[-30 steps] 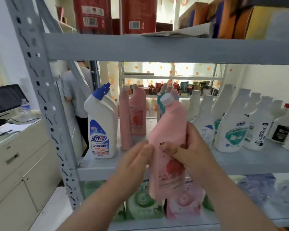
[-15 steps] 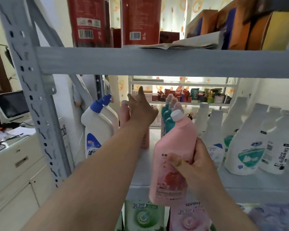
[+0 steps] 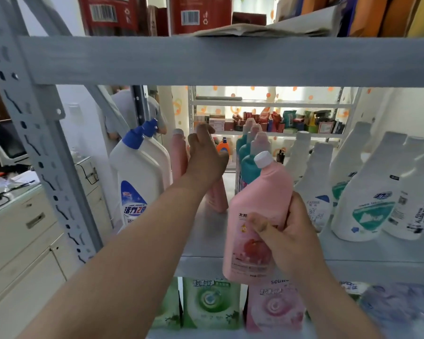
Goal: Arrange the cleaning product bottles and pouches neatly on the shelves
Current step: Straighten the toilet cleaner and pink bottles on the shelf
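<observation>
Hold the pink bottle (image 3: 255,196) firm in the right hand (image 3: 291,233), thumb and fingers curled round its body, tilted, just short of the shelf (image 3: 353,263) edge. Steady the pink row (image 3: 179,155) at the left hand (image 3: 206,162), fingers loosely bent against it, gripping or merely touching impossible to tell, and nudge it back to open a slot. Then bring upright and slide in on the left hand's near side, base flat, label outward, clear of the teal caps (image 3: 247,165) just beyond the right hand.

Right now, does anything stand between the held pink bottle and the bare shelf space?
No product does. Only the left hand, at the shelved pink bottles, reaches across the bare shelf beside the pink bottle in the right hand.
</observation>
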Available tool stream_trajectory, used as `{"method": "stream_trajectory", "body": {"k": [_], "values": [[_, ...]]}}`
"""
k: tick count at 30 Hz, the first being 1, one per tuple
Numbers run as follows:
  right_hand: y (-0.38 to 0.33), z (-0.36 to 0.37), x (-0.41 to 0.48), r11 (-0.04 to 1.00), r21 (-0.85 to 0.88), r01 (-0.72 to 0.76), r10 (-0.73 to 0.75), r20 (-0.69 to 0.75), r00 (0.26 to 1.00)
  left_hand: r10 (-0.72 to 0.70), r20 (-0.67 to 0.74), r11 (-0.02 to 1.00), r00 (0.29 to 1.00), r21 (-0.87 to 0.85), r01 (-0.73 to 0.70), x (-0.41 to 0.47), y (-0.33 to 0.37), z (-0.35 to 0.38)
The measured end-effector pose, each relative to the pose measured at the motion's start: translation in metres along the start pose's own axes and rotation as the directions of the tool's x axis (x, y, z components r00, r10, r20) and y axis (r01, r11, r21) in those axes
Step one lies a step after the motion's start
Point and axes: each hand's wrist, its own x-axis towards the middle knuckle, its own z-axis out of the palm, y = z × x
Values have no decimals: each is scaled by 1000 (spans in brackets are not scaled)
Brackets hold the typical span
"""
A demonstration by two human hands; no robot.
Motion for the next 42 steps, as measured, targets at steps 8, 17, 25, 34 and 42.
{"method": "stream_trajectory", "body": {"k": [8, 17, 25, 34, 42], "values": [[2, 5, -9, 1000, 8, 11, -11, -19, 1000, 25, 82, 987, 996, -162, -12, -61, 29, -42], [-8, 19, -17, 998, 33, 62, -61, -23, 998, 29, 45, 932, 999, -363, -10, -126, 31, -103], [-22, 64, -5, 985, -89, 145, -149, -35, 988, -64, -74, 930, 995, -366, 32, -141, 9, -151], [-10, 115, 46, 952, -256, 165, -205, -141, 968, -30, -142, 976, 989, -216, -1, -132, -14, -150], [-26, 121, 80, 897, -380, 228, -234, 32, 972, -82, -104, 962, 991, -268, 52, -138, -37, -138]]}}
